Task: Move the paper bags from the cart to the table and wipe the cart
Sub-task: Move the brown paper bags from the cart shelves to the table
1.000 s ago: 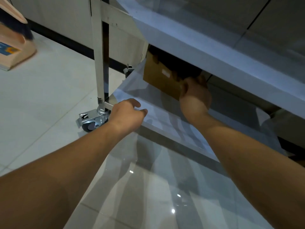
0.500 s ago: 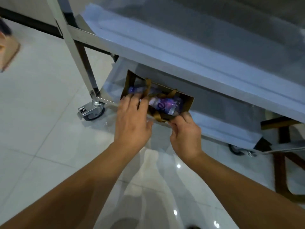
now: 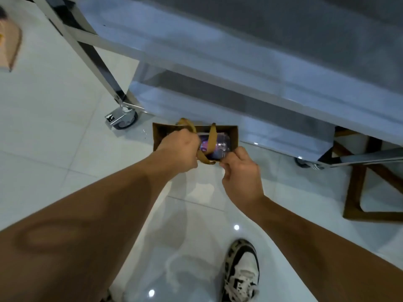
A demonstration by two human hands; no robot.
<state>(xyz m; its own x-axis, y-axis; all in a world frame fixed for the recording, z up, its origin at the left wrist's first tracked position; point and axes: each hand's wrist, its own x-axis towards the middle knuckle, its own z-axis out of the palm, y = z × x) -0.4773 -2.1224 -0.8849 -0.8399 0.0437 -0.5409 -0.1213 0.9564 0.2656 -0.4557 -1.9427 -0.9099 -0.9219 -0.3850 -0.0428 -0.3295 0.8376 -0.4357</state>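
Observation:
A brown paper bag [image 3: 233,136] with its mouth facing up hangs just in front of the steel cart's lower shelf [image 3: 257,129]. Inside it lies a purple-labelled bottle [image 3: 220,144]. My left hand [image 3: 178,149] grips the bag's near rim and one paper handle [image 3: 185,124]. My right hand [image 3: 239,168] pinches the near rim at the bag's right corner. The second handle [image 3: 211,140] loops across the opening. The cart's upper shelf [image 3: 250,51] spreads above.
The cart's left leg [image 3: 91,53] ends in a caster [image 3: 123,117] on the white tiled floor. A wooden chair frame [image 3: 357,192] stands at the right beside another caster. My shoe [image 3: 242,271] is below. A cardboard box [image 3: 9,44] sits at the far left.
The bag came out from under the cart's shelf toward me. My left hand moved onto it and now grips rim and handle; the view rose above the cart.

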